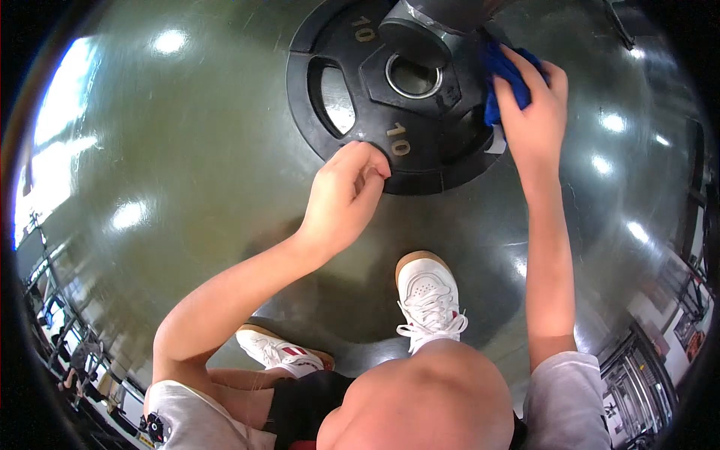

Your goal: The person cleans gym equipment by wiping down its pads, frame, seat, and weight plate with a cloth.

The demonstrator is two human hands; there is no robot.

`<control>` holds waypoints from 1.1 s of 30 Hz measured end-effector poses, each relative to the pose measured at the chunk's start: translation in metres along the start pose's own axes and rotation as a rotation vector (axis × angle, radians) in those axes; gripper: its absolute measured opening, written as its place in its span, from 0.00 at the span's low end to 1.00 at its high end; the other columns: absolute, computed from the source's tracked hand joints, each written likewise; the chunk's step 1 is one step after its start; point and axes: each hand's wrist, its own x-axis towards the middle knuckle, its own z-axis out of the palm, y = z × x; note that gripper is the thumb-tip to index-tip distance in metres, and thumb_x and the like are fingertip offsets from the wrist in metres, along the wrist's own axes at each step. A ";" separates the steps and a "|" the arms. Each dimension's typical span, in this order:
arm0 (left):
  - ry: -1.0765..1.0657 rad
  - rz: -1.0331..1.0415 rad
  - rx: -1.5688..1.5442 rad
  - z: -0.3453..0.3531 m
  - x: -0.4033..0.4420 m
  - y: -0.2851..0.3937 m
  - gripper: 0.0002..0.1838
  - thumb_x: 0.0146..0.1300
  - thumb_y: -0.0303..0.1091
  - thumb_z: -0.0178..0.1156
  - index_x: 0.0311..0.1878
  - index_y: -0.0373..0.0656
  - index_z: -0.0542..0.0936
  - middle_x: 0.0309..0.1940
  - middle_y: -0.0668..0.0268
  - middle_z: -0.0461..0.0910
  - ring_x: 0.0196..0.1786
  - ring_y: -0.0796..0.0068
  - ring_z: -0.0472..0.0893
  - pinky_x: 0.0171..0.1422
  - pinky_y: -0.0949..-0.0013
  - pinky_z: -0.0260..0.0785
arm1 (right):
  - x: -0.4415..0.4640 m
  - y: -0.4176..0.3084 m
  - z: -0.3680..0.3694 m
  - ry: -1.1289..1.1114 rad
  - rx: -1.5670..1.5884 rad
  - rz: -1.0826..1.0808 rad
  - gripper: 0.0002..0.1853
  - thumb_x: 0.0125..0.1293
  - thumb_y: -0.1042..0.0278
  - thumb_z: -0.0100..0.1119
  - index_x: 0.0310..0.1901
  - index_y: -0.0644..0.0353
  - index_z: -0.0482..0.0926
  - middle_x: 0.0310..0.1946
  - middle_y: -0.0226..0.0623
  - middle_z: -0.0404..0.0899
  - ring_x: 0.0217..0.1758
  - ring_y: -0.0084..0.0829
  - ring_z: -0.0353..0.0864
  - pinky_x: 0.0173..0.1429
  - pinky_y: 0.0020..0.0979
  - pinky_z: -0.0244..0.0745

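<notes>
A black weight plate point(420, 135) with the number 10 on it and a metal-ringed centre hole is at the top middle. My left hand point(351, 187) rests at its lower left edge, fingers curled, and whatever they may hold is hidden. On the plate's right side my right hand point(531, 112) presses a blue cloth point(514, 79) against the rim, with its fingers bent over the cloth. Just below the cloth, a small white patch point(496, 140) shows on the plate. A dark cylindrical part point(412, 37) covers some of the plate's top.
The shiny green floor point(202, 150) reflects lights. White shoes, one point(429, 294) below the plate and another point(277, 351) to the left, stand near my bare knee. Gym equipment lines the far left and a rack point(637, 382) is at the lower right.
</notes>
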 end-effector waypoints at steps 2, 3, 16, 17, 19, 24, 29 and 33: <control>0.001 0.006 0.026 0.001 0.000 -0.001 0.05 0.57 0.17 0.52 0.34 0.38 0.74 0.27 0.65 0.70 0.25 0.77 0.69 0.30 0.72 0.63 | 0.000 -0.006 0.018 -0.100 -0.028 0.027 0.18 0.60 0.63 0.61 0.53 0.48 0.80 0.51 0.48 0.71 0.51 0.49 0.76 0.57 0.41 0.73; 0.004 0.013 0.052 0.001 0.000 -0.001 0.05 0.57 0.17 0.52 0.34 0.39 0.74 0.27 0.65 0.70 0.25 0.77 0.69 0.30 0.72 0.63 | -0.007 -0.009 0.028 -0.080 -0.052 -0.016 0.18 0.60 0.64 0.61 0.53 0.48 0.80 0.50 0.48 0.70 0.50 0.49 0.76 0.55 0.42 0.74; -0.017 -0.058 0.060 0.005 -0.004 0.006 0.05 0.59 0.17 0.52 0.33 0.38 0.75 0.28 0.68 0.73 0.29 0.81 0.70 0.36 0.76 0.63 | -0.062 -0.059 -0.014 -0.458 -0.053 0.143 0.19 0.61 0.70 0.56 0.55 0.62 0.77 0.45 0.48 0.67 0.43 0.45 0.78 0.44 0.40 0.77; -0.025 -0.043 0.060 0.005 -0.004 0.006 0.05 0.59 0.17 0.52 0.33 0.38 0.75 0.27 0.68 0.73 0.30 0.81 0.70 0.36 0.76 0.63 | -0.065 -0.058 -0.020 -0.477 0.086 0.184 0.17 0.60 0.71 0.58 0.53 0.58 0.80 0.43 0.46 0.69 0.42 0.43 0.78 0.45 0.37 0.75; -0.031 -0.027 0.059 0.005 -0.004 0.006 0.05 0.59 0.17 0.52 0.33 0.38 0.75 0.27 0.68 0.73 0.30 0.81 0.70 0.36 0.76 0.63 | -0.066 -0.045 -0.030 -0.471 0.237 0.201 0.16 0.60 0.71 0.59 0.51 0.55 0.82 0.41 0.45 0.69 0.42 0.42 0.77 0.46 0.36 0.74; -0.031 -0.044 0.043 0.003 -0.004 0.009 0.05 0.59 0.17 0.52 0.33 0.38 0.75 0.28 0.68 0.73 0.30 0.81 0.69 0.35 0.76 0.62 | -0.044 -0.023 -0.033 -0.177 0.079 0.139 0.16 0.60 0.71 0.59 0.51 0.46 0.82 0.42 0.44 0.70 0.41 0.45 0.77 0.47 0.37 0.74; -0.040 -0.026 0.051 0.005 -0.004 0.007 0.06 0.59 0.17 0.52 0.33 0.39 0.75 0.28 0.68 0.73 0.29 0.81 0.69 0.35 0.77 0.62 | -0.037 -0.028 -0.006 -0.211 -0.190 0.058 0.14 0.57 0.70 0.61 0.46 0.49 0.82 0.45 0.45 0.71 0.43 0.44 0.79 0.44 0.40 0.78; -0.032 -0.004 0.078 0.006 -0.004 0.006 0.06 0.58 0.17 0.52 0.33 0.39 0.75 0.28 0.68 0.73 0.29 0.80 0.70 0.35 0.76 0.62 | -0.043 -0.052 -0.006 -0.307 -0.222 0.075 0.15 0.56 0.70 0.62 0.47 0.58 0.81 0.44 0.43 0.68 0.43 0.41 0.78 0.43 0.38 0.78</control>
